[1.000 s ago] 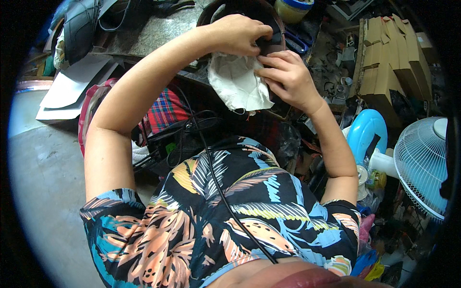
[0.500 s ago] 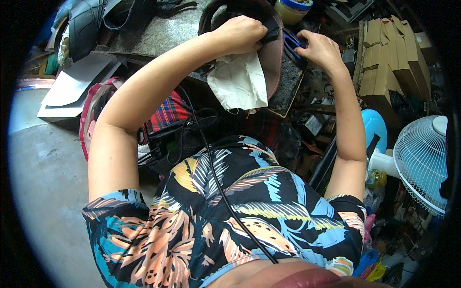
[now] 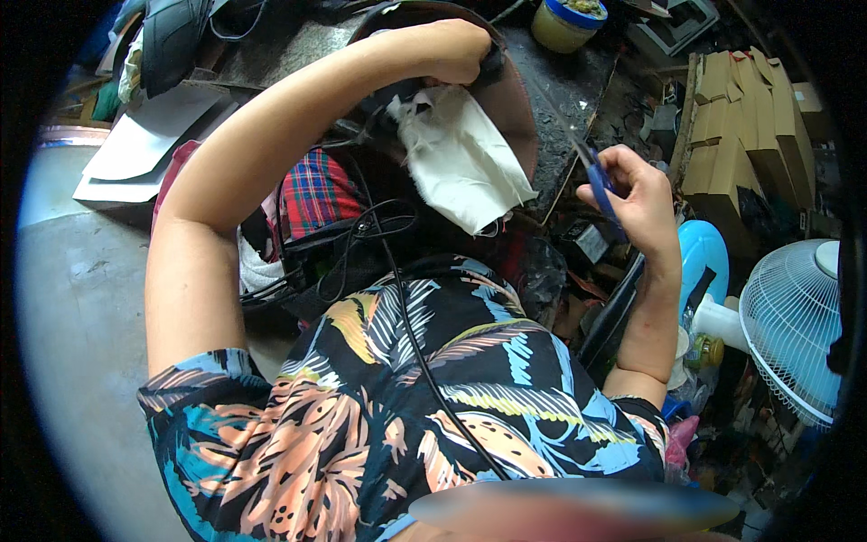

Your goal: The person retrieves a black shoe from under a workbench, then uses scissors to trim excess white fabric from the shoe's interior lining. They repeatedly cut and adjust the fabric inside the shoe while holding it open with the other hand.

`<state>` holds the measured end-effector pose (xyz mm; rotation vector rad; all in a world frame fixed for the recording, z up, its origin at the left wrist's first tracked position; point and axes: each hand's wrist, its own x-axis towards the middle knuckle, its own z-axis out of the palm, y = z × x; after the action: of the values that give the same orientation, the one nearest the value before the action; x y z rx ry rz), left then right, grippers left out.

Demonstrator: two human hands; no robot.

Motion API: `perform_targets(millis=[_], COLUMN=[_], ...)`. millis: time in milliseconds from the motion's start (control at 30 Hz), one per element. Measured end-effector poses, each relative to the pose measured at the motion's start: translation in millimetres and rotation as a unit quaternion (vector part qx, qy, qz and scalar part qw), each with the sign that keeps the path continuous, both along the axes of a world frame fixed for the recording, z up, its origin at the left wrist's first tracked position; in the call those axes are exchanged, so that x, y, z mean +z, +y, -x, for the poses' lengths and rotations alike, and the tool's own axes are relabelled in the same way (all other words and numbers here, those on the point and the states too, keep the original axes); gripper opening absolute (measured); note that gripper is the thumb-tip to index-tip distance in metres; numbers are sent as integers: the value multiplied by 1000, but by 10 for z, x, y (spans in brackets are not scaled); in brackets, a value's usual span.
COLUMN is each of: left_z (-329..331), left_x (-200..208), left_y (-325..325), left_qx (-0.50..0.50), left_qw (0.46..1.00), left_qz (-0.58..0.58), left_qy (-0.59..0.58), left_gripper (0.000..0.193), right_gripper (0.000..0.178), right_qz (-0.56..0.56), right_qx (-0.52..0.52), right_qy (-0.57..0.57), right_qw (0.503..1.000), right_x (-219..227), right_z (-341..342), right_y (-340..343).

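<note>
My left hand (image 3: 459, 52) is closed at the upper middle, gripping the dark edge of a curved brown piece (image 3: 518, 113), perhaps leather, with stitching along its rim. Its fingertips are partly hidden. From beneath that hand hangs a white cloth (image 3: 465, 163) with a frayed lower edge. Off to the right, my right hand (image 3: 646, 194) holds a pair of blue-handled scissors (image 3: 598, 181), fingers around the handles. Their blades point up and left toward the brown piece, apart from it; motion blurs them.
A jar with a blue rim (image 3: 567, 23) stands on the dark worktable (image 3: 578, 86). Cardboard boxes (image 3: 736, 135) are stacked at the right, above a white fan (image 3: 790, 325). White sheets (image 3: 144, 149) lie at the left. A black cable (image 3: 406, 334) runs down my front.
My right hand has drawn the scissors from the table toward me and turned them blades-up. My left hand has shifted slightly up, and the white cloth has swung right with the brown piece.
</note>
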<state>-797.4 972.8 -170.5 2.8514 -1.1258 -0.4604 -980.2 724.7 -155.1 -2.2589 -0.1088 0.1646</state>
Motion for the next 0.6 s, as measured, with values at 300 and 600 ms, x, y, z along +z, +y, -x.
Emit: perform_targets(millis=[300,600], left_z=[-29,-7], left_x=[-65,438], left_y=[57,518], left_qx=[-120,-158], left_qw=[980,885], left_qz=[43,158], left_qy=[-154,-407], left_gripper=[17,18], right_gripper=[50,48], right_qz=[346,357], right_qx=[27,45], right_qy=[-31,-36], right_qw=[937,932], right_x=[62,105], right_z=[-72,-182], right_y=[353,383])
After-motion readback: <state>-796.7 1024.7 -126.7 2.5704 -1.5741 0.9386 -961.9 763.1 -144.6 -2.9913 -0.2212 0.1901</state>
